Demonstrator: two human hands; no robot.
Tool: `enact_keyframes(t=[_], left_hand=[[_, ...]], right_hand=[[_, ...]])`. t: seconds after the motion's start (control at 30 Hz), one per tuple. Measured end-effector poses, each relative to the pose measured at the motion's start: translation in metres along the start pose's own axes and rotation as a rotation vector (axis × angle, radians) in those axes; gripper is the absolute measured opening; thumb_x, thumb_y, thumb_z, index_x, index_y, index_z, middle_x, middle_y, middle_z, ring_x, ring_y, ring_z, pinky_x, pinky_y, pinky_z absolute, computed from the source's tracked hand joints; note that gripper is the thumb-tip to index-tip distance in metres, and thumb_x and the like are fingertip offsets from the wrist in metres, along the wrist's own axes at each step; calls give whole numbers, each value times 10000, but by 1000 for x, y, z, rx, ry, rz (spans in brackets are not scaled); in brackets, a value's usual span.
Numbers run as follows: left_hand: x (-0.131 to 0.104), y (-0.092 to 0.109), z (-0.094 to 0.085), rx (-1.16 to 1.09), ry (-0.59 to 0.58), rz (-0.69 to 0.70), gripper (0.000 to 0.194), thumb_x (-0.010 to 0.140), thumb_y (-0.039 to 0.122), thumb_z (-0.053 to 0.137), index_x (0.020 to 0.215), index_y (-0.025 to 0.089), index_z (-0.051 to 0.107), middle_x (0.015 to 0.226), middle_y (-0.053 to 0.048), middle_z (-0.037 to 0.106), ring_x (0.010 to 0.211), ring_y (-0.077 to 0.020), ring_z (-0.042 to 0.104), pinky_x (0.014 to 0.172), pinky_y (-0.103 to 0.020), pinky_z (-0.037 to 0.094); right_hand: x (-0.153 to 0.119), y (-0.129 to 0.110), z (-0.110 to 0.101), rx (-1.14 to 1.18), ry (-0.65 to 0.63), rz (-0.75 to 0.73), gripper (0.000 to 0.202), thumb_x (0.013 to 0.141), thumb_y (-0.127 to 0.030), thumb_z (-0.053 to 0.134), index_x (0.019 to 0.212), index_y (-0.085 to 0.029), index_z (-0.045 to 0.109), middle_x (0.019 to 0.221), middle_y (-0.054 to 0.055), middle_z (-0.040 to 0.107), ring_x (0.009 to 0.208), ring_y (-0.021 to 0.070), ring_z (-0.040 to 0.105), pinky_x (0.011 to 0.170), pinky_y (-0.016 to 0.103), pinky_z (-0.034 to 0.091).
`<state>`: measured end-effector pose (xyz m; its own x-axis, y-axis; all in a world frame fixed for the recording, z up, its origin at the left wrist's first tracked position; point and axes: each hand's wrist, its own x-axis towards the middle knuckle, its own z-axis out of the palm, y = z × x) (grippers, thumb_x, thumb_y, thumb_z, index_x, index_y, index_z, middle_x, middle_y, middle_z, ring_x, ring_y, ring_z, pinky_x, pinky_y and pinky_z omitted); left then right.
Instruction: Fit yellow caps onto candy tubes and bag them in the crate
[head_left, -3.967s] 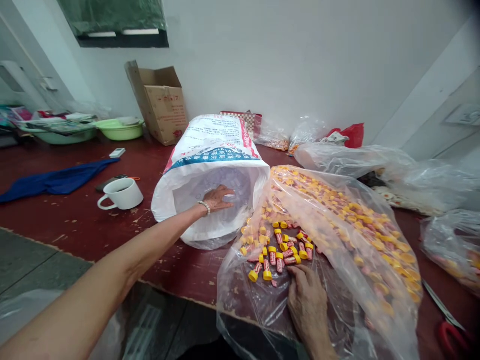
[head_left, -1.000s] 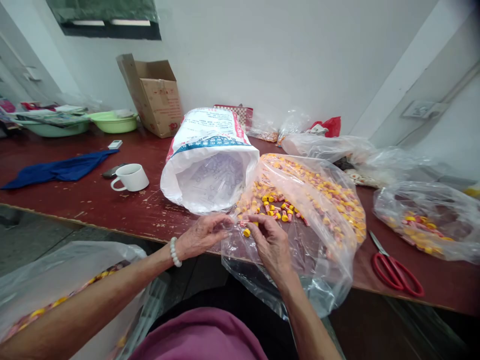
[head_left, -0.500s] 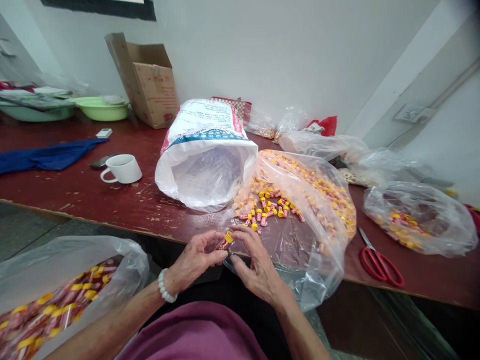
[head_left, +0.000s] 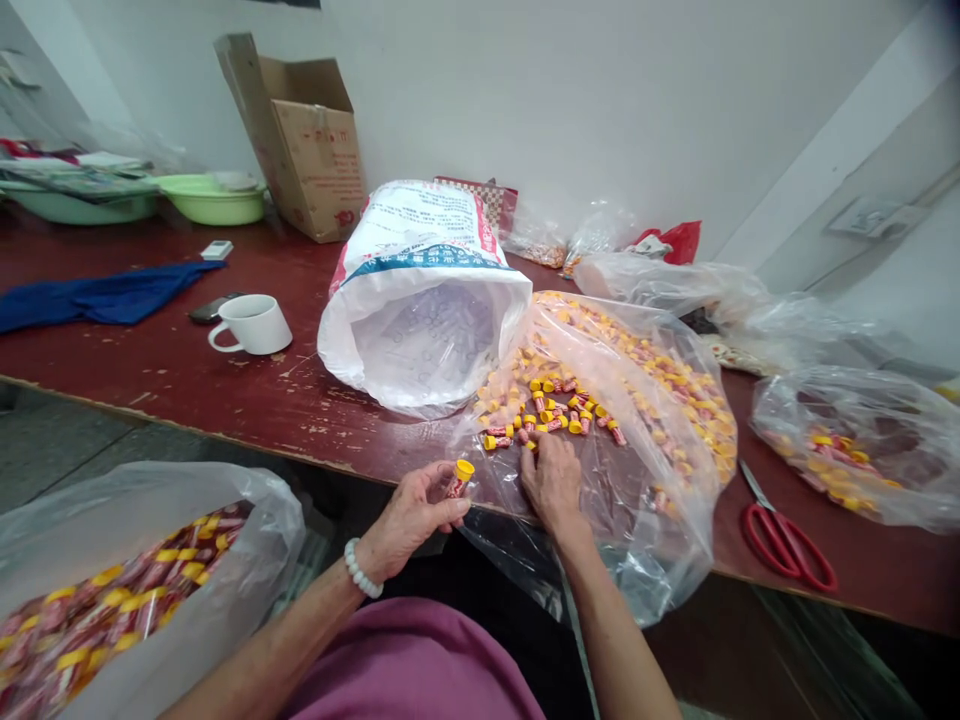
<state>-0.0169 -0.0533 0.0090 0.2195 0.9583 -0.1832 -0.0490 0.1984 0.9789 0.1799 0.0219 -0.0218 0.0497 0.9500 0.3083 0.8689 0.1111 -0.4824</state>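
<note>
My left hand point(head_left: 420, 505), wearing a pale bead bracelet, pinches a small red-and-white tube with a yellow cap point(head_left: 463, 470), cap end up, just off the table's front edge. My right hand point(head_left: 555, 482) reaches into the loose pile of similar yellow-capped tubes point(head_left: 577, 405) on the open clear plastic bag point(head_left: 600, 500). Its thumb and forefinger are apart beside one tube at the near edge of the pile; whether they touch it I cannot tell. Behind the left hand, a white printed sack point(head_left: 427, 270) lies with its mouth toward me, clear plastic pieces inside.
At lower left is a bag point(head_left: 262, 500) full of longer-looking yellow-capped tubes. Red-handled scissors point(head_left: 787, 545) lie at right, near another clear bag point(head_left: 922, 470) of tubes. A white mug point(head_left: 259, 325), blue cloth point(head_left: 97, 295), cardboard box point(head_left: 322, 160) and green basin point(head_left: 214, 203) stand left on the red table point(head_left: 300, 420).
My right hand has moved away from the left hand, forward and right to the pile. The left hand keeps the tube, now held more upright. The view has shifted slightly.
</note>
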Motion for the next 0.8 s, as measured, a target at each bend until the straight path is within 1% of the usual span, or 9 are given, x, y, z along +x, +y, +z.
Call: enact_keyframes(t=[0.1, 0.23, 0.3, 0.37, 0.47, 0.57, 0.7, 0.73, 0.8], left_hand=[[2, 1, 1, 66, -10, -18, 288, 743, 252, 619, 1004, 137, 574, 858, -24, 598, 639, -101, 499, 519, -201, 376], [3, 5, 8, 148, -26, 17, 300, 740, 204, 593, 1035, 151, 595, 898, -26, 620, 714, -129, 523, 592, -213, 392], [3, 6, 11, 187, -37, 92, 259, 740, 189, 585, 994, 146, 612, 882, -23, 616, 767, -144, 521, 661, -226, 401], [2, 6, 12, 215, -50, 153, 174, 747, 191, 578, 908, 137, 611, 821, -13, 592, 763, -145, 502, 680, -230, 393], [0, 8, 11, 213, -54, 163, 112, 754, 188, 570, 852, 137, 586, 764, 7, 541, 707, -120, 459, 641, -216, 373], [-3, 10, 10, 191, -41, 111, 129, 738, 164, 577, 864, 142, 574, 735, 24, 504, 640, -92, 416, 574, -194, 346], [-5, 10, 12, 160, -41, 37, 134, 723, 190, 603, 835, 131, 559, 652, 28, 488, 558, -86, 417, 472, -184, 310], [-5, 10, 12, 148, -48, 29, 149, 725, 209, 611, 842, 132, 562, 632, 30, 486, 541, -87, 419, 450, -183, 304], [-6, 10, 12, 87, -69, 18, 174, 729, 246, 627, 850, 138, 567, 601, 34, 483, 511, -89, 422, 422, -184, 303]], right_hand=[[-8, -9, -24, 168, -13, -36, 248, 889, -217, 430, 1085, -134, 556, 1041, 126, 627, 931, 205, 579, 815, 339, 458], [-28, -41, -58, 560, -173, -366, 221, 911, -214, 434, 1094, -205, 557, 1078, 70, 605, 995, 166, 573, 875, 317, 464], [-36, -57, -67, 567, -246, -512, 254, 901, -153, 420, 1110, -206, 555, 1095, 79, 588, 1038, 168, 550, 906, 329, 453], [-40, -65, -68, 519, -286, -592, 319, 884, -114, 419, 1173, -205, 521, 1109, 87, 584, 1038, 176, 543, 908, 347, 453], [-41, -67, -67, 480, -210, -568, 412, 853, -104, 458, 1249, -217, 453, 1175, 82, 566, 1104, 191, 506, 966, 387, 412], [-43, -65, -64, 459, -131, -506, 427, 764, -27, 456, 1141, -219, 512, 1246, 78, 509, 1196, 211, 434, 1023, 428, 351], [-50, -65, -60, 396, -339, -553, 607, 575, 60, 395, 1087, -227, 550, 1299, 56, 461, 1238, 222, 384, 1043, 458, 317], [-51, -65, -59, 425, -380, -543, 617, 573, 59, 390, 1093, -233, 550, 1313, 51, 447, 1253, 214, 373, 1049, 447, 317], [-52, -66, -58, 515, -384, -478, 554, 643, 28, 421, 1111, -244, 540, 1352, 50, 399, 1292, 204, 341, 1065, 427, 313]])
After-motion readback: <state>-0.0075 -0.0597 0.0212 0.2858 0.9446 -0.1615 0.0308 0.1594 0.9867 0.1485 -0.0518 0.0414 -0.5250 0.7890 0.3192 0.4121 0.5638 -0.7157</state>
